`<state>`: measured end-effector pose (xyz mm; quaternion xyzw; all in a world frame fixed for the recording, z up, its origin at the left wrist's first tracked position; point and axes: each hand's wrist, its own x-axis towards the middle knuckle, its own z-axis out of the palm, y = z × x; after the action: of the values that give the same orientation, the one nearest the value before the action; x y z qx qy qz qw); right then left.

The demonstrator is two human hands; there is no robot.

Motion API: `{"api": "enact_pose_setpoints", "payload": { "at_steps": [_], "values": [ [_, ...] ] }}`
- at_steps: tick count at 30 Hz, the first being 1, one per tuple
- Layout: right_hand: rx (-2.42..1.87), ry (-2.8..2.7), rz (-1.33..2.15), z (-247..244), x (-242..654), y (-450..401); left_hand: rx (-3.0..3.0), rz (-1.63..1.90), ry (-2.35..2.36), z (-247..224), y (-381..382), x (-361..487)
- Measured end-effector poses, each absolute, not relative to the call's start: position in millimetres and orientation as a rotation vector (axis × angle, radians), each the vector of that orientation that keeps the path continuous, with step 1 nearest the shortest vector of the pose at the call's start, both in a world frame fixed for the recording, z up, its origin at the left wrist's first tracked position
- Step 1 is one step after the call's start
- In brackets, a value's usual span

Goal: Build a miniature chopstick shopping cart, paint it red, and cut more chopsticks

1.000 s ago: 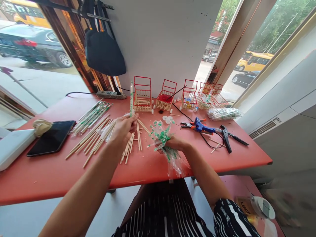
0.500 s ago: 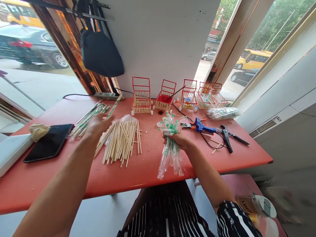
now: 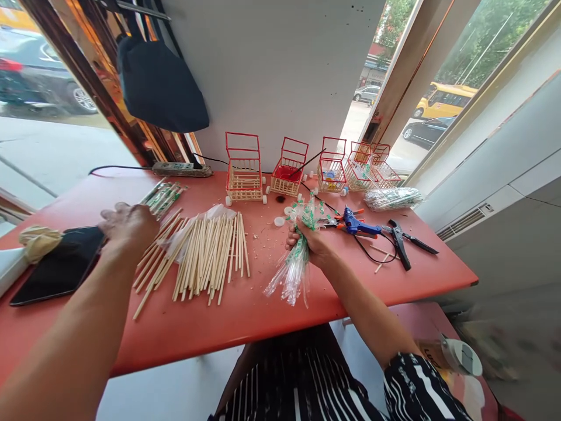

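Observation:
My right hand (image 3: 312, 242) is closed around a bunch of clear plastic wrappers (image 3: 293, 278) with green print. Their loose ends fan out below the fist and crumpled green-marked tops stick out above it. Over at the left, my left hand (image 3: 129, 225) is somewhat blurred, its fingers apart, by a stack of wrapped chopsticks (image 3: 164, 197). Part of that stack is covered by the hand. Bare wooden chopsticks (image 3: 210, 257) lie in a spread pile between my hands, with some clear plastic beneath them.
Small red-railed stick carts (image 3: 243, 175) line the back of the red table (image 3: 210, 342). A blue glue gun (image 3: 359, 223), pliers (image 3: 400, 242) and a plastic-wrapped bundle (image 3: 392, 199) lie right. A black tablet (image 3: 56, 266) is at left, a power strip (image 3: 182, 169) behind.
My left hand has moved left and down from above the pile; the wrapped chopsticks it held no longer show there. More bare chopsticks lie at the pile's left. The wrapper bunch has turned slightly.

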<state>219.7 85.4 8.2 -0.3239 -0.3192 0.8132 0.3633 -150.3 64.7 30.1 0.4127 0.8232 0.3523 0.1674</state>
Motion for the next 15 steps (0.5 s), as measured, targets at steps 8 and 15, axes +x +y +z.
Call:
{"api": "enact_pose_setpoints", "payload": {
  "at_steps": [8, 15],
  "values": [
    [-0.874, -0.983, 1.702, 13, 211, 84, 1.255, 1.33, 1.371, 29, 55, 10],
    [-1.197, -1.37, 1.445, 23, 214, 85, 0.866, 1.005, 0.652, 25, 30, 86]
  ]
}}
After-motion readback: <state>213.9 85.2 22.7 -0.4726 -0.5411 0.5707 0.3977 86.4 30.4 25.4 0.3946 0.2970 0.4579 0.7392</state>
